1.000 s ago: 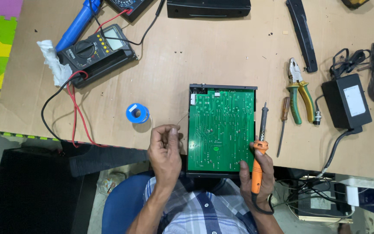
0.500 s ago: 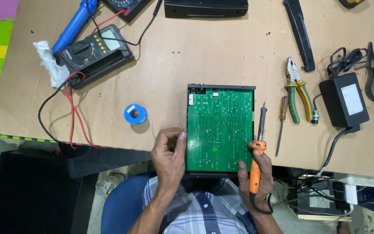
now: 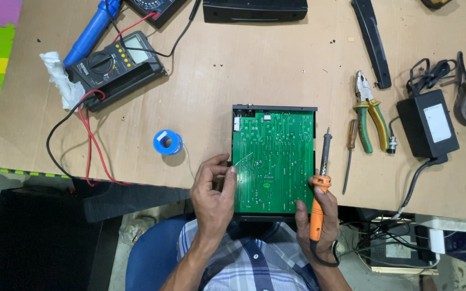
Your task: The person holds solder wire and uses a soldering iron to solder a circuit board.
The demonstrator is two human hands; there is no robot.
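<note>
The green rectangular printed circuit board (image 3: 274,161), solder side up in its shallow black case, lies at the near edge of the brown fibreboard bench (image 3: 217,91), directly in front of the person. The left hand (image 3: 215,194) sits at the board's 8 o'clock corner with thumb and fingertips pinched narrow on a thin silvery solder wire (image 3: 242,159) whose free end lies across the board's left edge. The right hand (image 3: 317,215) is wrapped around the orange handle of a soldering iron (image 3: 322,175), at the board's 4 o'clock; the dark shaft runs along the right edge and its tip points to 12 o'clock, off the copper.

By my reading, the work is at the set-up stage: wire and iron are both in hand, but the tip touches no joint, so the joining itself is not yet done.

A blue spool of solder (image 3: 167,142) lies at 9 o'clock from the board. A black digital multimeter with red and black leads (image 3: 115,63) sits at 10 o'clock. Green-and-yellow-handled pliers (image 3: 369,110) and a brown-handled screwdriver (image 3: 350,153) lie at 3 o'clock, beside a black power adapter (image 3: 426,123).
</note>
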